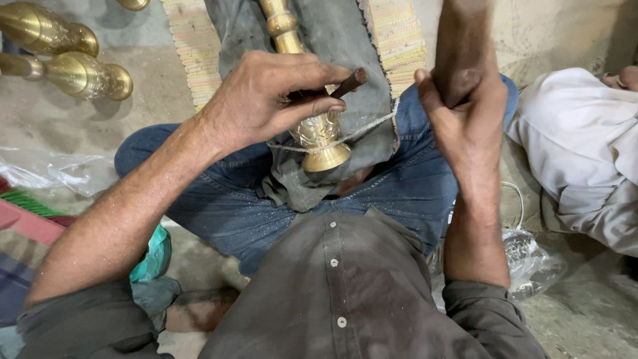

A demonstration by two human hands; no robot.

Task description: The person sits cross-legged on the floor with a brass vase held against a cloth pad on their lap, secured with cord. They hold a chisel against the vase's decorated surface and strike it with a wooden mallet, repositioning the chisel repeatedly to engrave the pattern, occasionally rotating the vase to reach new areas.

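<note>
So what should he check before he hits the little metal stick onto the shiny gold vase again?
1. Left hand grips the punch firmly: ok, fingers wrap it.
2. Punch tip sits on the brass vase: cannot tell, the fingers hide the tip.
3. Vase is held steady: ok, it lies on the grey cloth across the lap, with a cord over it.
4. Right hand holds the wooden mallet tight: ok, raised and gripped.
5. Fingers out of the striking end's way: ok, the punch's top end sticks out beyond the fingers.
6. Other brass vases well aside: ok, lying on the floor.
</note>
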